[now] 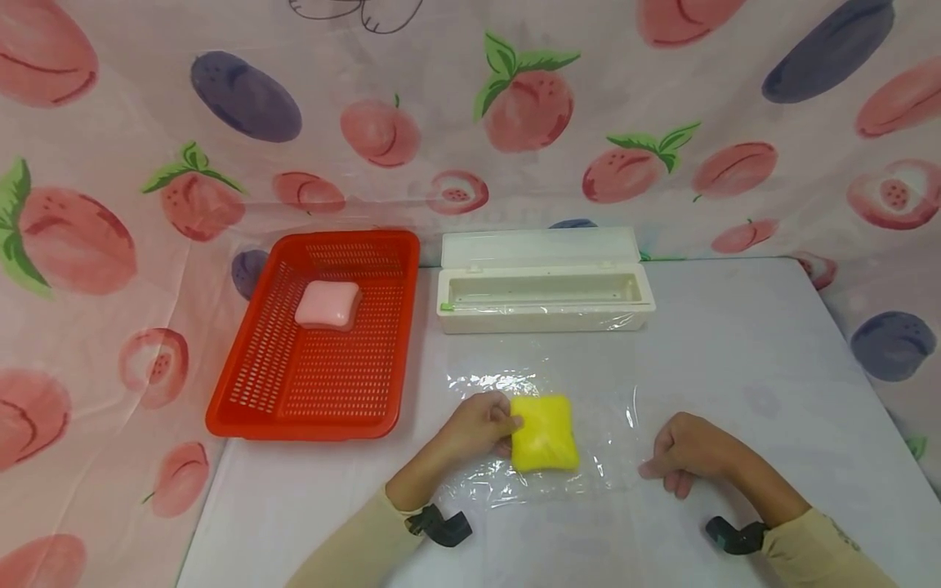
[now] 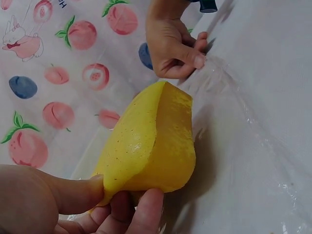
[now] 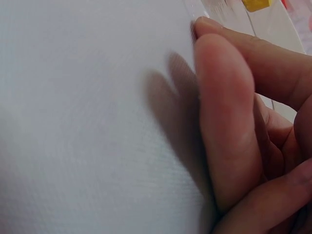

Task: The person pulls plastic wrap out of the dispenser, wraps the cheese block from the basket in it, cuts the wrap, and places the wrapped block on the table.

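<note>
My left hand (image 1: pixel 478 425) pinches the left side of a yellow pillow-shaped block (image 1: pixel 544 433), thumb on top and fingers beneath. In the left wrist view the yellow block (image 2: pixel 141 141) appears tilted, its near edge between thumb and fingers. Beneath it a sheet of clear plastic wrap (image 1: pixel 606 469) lies on the table, shiny and wrinkled. To the right, my right hand (image 1: pixel 691 453) pinches the corner of the wrap; in the left wrist view the film gathers at that right hand's (image 2: pixel 175 51) fingertips. Curled fingers (image 3: pixel 226 97) hide most of that grip in the right wrist view.
Behind the wrap stands a long white wrap dispenser (image 1: pixel 544 320) with its lid raised. A red perforated basket (image 1: pixel 309 425) at the left holds a pink pillow-shaped block (image 1: pixel 328 305). A fruit-printed sheet (image 1: pixel 456 122) hangs behind the white table (image 1: pixel 735 343).
</note>
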